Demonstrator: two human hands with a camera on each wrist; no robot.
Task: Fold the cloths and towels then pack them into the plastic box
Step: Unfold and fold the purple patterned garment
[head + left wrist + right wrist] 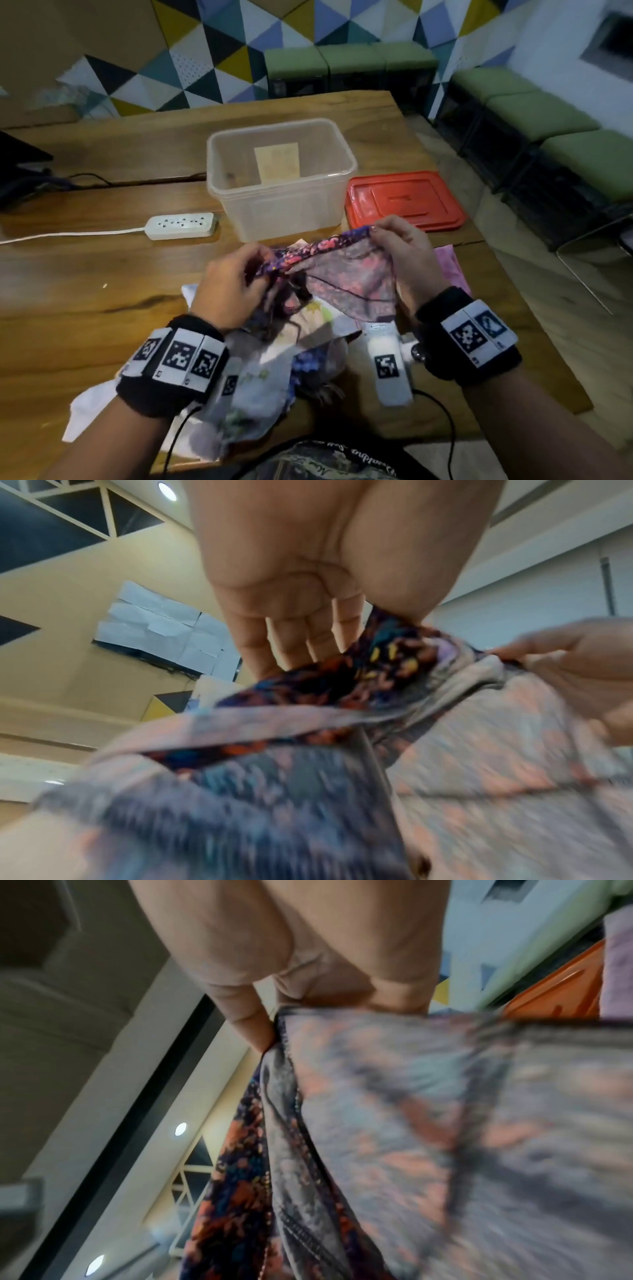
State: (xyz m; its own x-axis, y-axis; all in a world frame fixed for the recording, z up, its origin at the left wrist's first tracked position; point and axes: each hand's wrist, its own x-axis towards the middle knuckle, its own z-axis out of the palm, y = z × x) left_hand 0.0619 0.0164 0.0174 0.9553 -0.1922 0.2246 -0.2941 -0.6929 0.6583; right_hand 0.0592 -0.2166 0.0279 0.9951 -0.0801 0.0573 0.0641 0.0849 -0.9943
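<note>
Fabric of the floral cloth (346,270), held above the pile near the table's (85,298) front edge, looks thin, limp and light, so left hand (229,287) and right hand (404,253) pinching its hem suits it best.

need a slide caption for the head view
Both hands, left hand and right hand, hold a floral cloth before the empty plastic box.

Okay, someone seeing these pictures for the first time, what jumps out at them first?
Probably the floral cloth, held up over the table's near edge, with the left hand and right hand each pinching its top hem. Behind it stands the clear box, open, with its red lid flat on the table to the right.
</note>
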